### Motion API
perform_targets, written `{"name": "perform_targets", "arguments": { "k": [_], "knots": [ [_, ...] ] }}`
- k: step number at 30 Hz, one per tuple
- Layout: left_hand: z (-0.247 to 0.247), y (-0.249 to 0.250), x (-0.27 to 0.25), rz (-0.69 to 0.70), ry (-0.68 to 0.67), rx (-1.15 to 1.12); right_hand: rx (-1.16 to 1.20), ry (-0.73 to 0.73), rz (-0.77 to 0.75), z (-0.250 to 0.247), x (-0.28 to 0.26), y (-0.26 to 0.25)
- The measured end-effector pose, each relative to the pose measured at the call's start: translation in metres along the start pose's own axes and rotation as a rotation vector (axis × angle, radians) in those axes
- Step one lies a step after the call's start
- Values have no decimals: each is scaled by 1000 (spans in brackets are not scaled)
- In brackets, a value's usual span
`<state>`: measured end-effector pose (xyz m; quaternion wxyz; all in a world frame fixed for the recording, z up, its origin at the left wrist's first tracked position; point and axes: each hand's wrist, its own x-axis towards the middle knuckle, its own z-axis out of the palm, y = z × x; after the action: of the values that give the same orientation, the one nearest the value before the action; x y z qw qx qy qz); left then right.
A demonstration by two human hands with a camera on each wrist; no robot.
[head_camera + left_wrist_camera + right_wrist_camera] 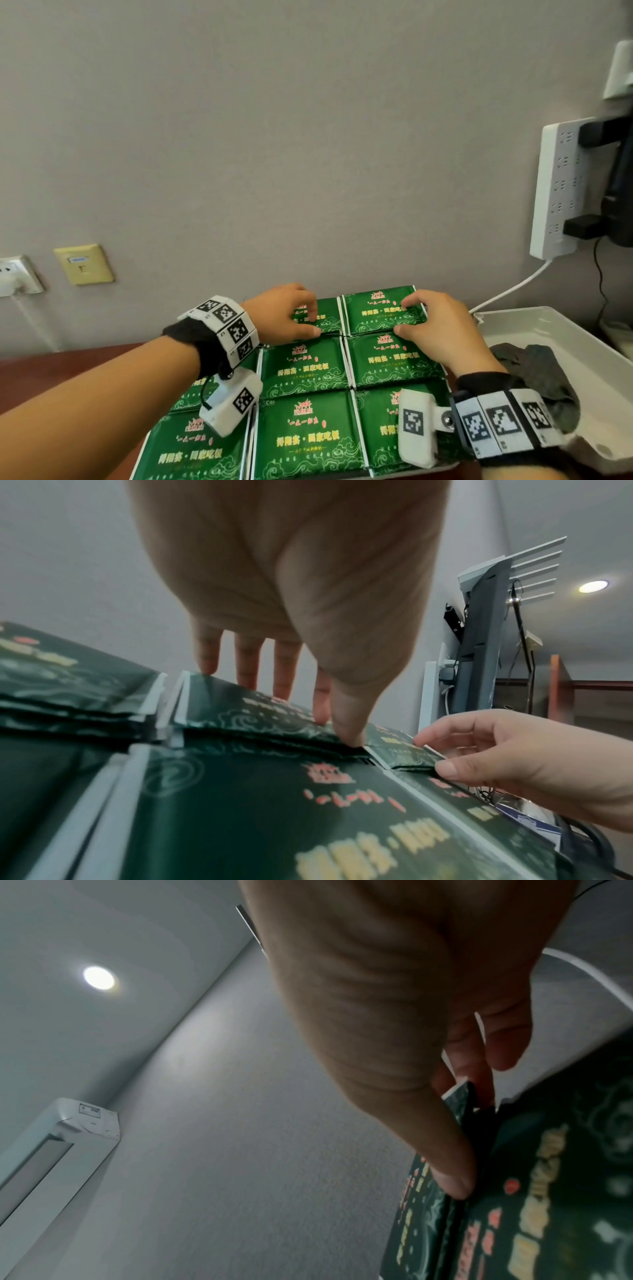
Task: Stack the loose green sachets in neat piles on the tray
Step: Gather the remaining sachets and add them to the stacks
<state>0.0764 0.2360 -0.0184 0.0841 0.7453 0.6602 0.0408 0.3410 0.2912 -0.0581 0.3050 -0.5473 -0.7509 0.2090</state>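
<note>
Green sachets with gold and red print lie in several flat piles, side by side in rows, on a tray [442, 467] of which only the near rim shows. My left hand [311, 323] [337, 730] is on the far middle pile [329, 318] [240, 715], fingers on its top face and thumb against its near edge. My right hand [402, 316] [432, 754] [469, 1139] pinches the far right pile [380, 313] [404, 753] [548, 1177] between index finger and thumb. The nearer piles [308, 431] lie untouched under my wrists.
A white bin [548, 329] holding a dark cloth [541, 370] stands right of the tray. A white power strip [555, 185] hangs on the wall above it, its cable [507, 291] running down behind the piles. Brown tabletop [68, 370] shows at the left.
</note>
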Motion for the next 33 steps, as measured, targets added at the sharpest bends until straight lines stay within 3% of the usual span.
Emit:
{"name": "perform_targets", "arguments": {
  "k": [24,33],
  "knots": [
    [9,1,0,56,79,-8,-81,-38,-13,5,2,-2],
    [5,4,-21,100,212,-16,-102,-43,-23,0,0,-5]
  ]
}}
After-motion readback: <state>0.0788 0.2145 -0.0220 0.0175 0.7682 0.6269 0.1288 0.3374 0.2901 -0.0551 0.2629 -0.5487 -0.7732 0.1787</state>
